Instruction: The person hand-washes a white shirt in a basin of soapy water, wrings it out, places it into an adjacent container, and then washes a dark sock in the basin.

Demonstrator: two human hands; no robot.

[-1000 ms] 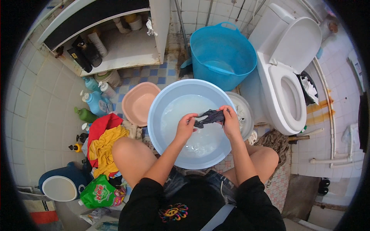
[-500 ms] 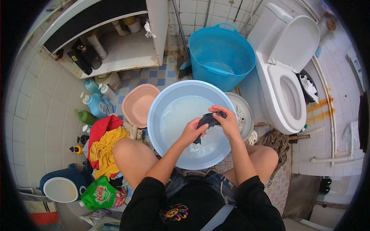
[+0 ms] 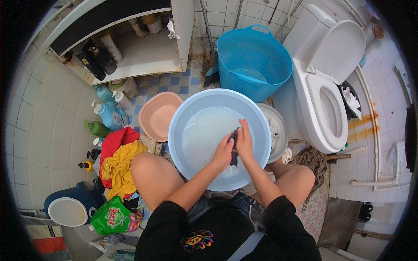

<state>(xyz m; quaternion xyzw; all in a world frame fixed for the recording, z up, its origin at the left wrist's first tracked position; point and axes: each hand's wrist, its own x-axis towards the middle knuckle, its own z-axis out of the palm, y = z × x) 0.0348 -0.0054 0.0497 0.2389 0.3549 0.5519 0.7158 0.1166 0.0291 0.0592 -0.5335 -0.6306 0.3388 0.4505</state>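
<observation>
A small dark cloth (image 3: 234, 159), its kind unclear, is squeezed between my two hands over a large light-blue basin (image 3: 176, 152). Cloudy, slightly foamy water (image 3: 201, 135) fills the basin's bottom. My left hand (image 3: 222, 152) is closed on the cloth from the left side. Against it from the right presses my right hand (image 3: 244, 142), palm toward the left one and fingertips pointing up and away. Most of the cloth is hidden between the palms, and its lower end hangs below them.
A pink basin (image 3: 153, 117) stands left of the blue one, near red and yellow clothes (image 3: 123, 174) and several bottles (image 3: 109, 116). Behind are a blue tub (image 3: 254, 65) and an open cabinet (image 3: 139, 56). A pale bowl (image 3: 281, 145) and a toilet (image 3: 324, 111) are at right.
My hands have come together, palms facing, with the cloth bunched between them; before, they held it stretched between them. The view has shifted slightly.
</observation>
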